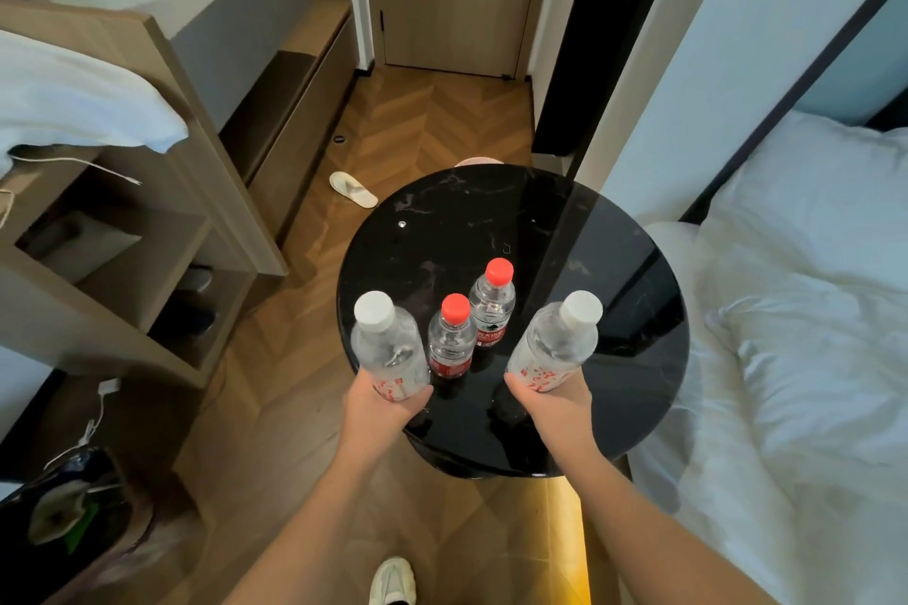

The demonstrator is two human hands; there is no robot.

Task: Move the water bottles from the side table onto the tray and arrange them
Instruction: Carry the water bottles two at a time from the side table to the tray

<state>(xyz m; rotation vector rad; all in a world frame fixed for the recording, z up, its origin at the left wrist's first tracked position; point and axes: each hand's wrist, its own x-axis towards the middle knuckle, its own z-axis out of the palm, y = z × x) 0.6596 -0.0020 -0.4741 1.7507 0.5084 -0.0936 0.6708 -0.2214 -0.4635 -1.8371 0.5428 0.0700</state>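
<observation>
Both hands, left (388,400) and right (550,395), wrap fingers around clear white-capped bottles (388,349) with red print

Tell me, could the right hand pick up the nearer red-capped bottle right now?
Probably not as things stand. The right hand is already wrapped around a white-capped bottle. The nearer red-capped bottle stands close by on the black table with nothing between, so it looks reachable once that hand is free.

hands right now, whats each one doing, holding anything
Left hand: closed around a clear plastic white-capped water bottle.
Right hand: closed around another clear plastic white-capped water bottle.
</observation>
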